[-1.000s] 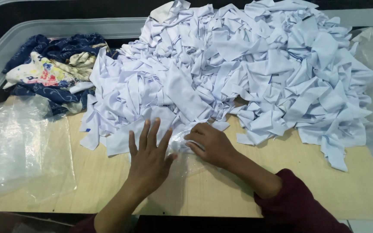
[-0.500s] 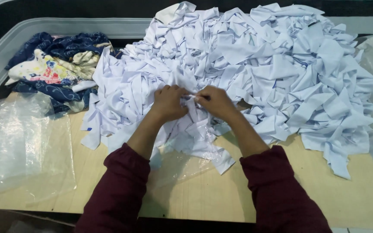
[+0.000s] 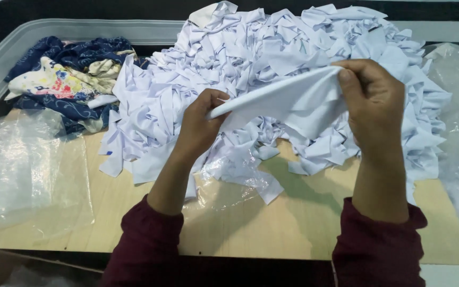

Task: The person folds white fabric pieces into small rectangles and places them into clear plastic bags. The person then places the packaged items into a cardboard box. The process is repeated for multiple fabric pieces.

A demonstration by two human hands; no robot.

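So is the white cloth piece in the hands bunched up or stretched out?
Stretched out. The left hand pinches one end and the right hand the other, pulling the white cloth piece taut above the pile.

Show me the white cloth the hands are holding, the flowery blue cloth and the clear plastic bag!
white cloth (image 3: pixel 293 101), head view, its stretched middle.
flowery blue cloth (image 3: pixel 54 82), head view, its flowered patch.
clear plastic bag (image 3: pixel 22 170), head view, its crinkled middle.

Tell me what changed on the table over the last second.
Both hands came up off the wooden table. The left hand and right hand now each pinch an end of one white fabric piece, stretched between them above the pile of white pieces. The patterned blue cloth and clear plastic bag stayed put.
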